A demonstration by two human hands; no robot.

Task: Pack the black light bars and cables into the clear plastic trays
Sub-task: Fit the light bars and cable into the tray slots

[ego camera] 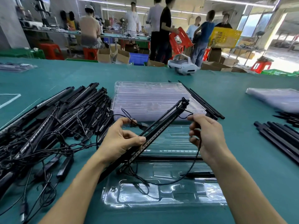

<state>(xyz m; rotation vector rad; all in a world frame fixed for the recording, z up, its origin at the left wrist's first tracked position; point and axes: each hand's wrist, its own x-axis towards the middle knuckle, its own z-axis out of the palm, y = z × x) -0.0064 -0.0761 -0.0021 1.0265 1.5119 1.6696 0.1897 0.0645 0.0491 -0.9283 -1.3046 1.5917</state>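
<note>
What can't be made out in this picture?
Head view:
- Black light bar: partly covered by the left hand.
- Thin black cable: stretch hidden inside the right hand.
- Tangled pile of black bars and cables: cut off by left edge.
- Stack of clear plastic trays: count unclear, transparent.

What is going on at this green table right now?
A person is packing light bars. The left hand grips one black light bar, tilted above a clear tray on the table. The right hand pinches its cable, which hangs down over the tray. A tangled pile of bars waits at the left, and a stack of trays sits behind.
</note>
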